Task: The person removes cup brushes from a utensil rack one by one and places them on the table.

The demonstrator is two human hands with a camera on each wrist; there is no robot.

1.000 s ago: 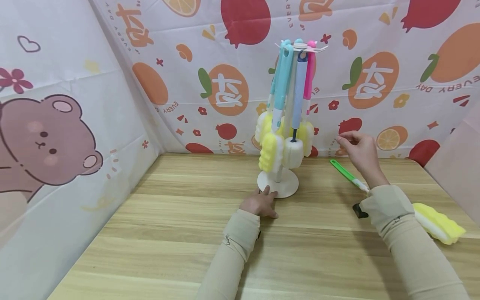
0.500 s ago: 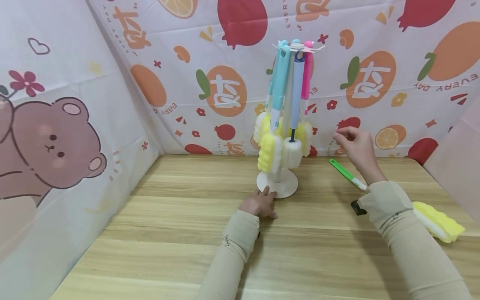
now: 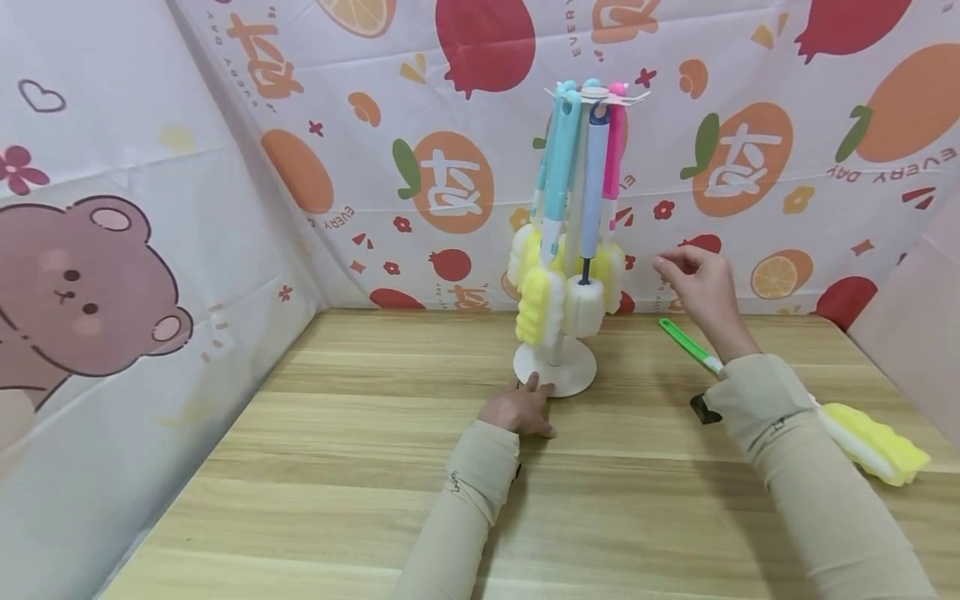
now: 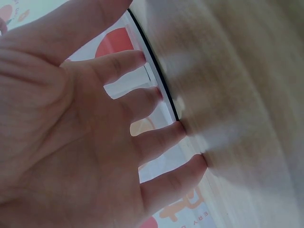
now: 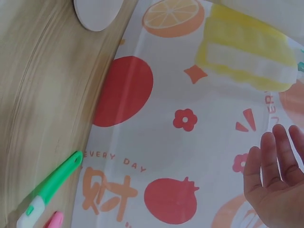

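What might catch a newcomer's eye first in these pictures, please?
Probably the white, round-based stand toward the back of the pale wood-grain table, hung with colourful long-handled sponge brushes, the bare left hand at its near edge. Next, perhaps, the green-handled brush lying on the right, partly hidden by a beige fabric sleeve. Behind hangs a white, fruit-printed cloth.

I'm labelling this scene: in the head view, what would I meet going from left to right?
Bear print, left hand, lavender-handled brush, right hand, yellow-and-white sponge head.
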